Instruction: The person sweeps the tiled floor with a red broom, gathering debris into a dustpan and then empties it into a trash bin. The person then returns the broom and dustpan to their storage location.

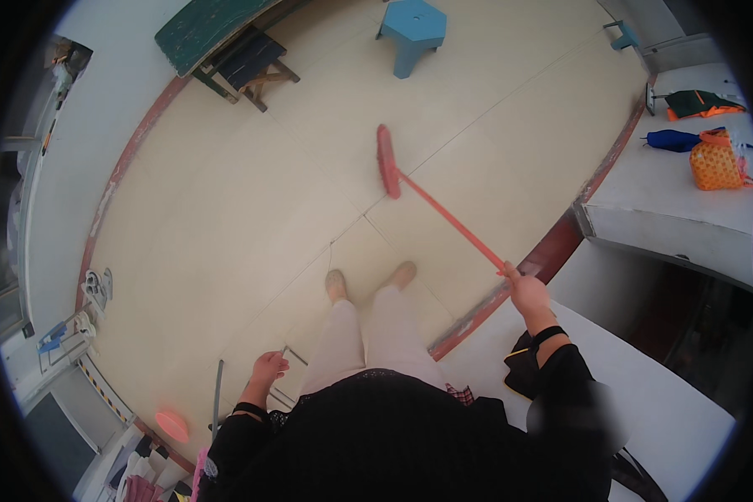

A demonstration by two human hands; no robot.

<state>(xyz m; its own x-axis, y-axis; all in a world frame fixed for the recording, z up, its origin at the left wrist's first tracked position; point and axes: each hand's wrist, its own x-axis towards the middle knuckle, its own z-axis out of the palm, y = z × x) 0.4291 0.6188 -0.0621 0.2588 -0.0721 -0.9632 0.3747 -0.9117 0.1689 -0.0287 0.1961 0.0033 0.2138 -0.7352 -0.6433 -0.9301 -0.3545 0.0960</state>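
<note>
My right hand (pixel 529 292) grips the upper end of a red broom (pixel 452 218), out to my right. The broom's long handle slants down and away to its head (pixel 386 162), which rests on the pale tiled floor (pixel 238 207) ahead of my feet. My left hand (pixel 268 369) hangs low at my left side with its fingers loosely curled, and I see nothing held in it. Close by it is a thin metal frame (pixel 296 355), partly hidden by my body. My shoes (pixel 336 286) stand on the floor below the broom head.
A blue plastic stool (pixel 414 28) stands ahead, with a green table (pixel 210 31) and a folding stool (pixel 251 59) to its left. Shoes (pixel 94 285) and a pink basin (pixel 172 427) lie left. At right, a doorway opening (pixel 671 307) sits below a patterned orange bag (pixel 716 164).
</note>
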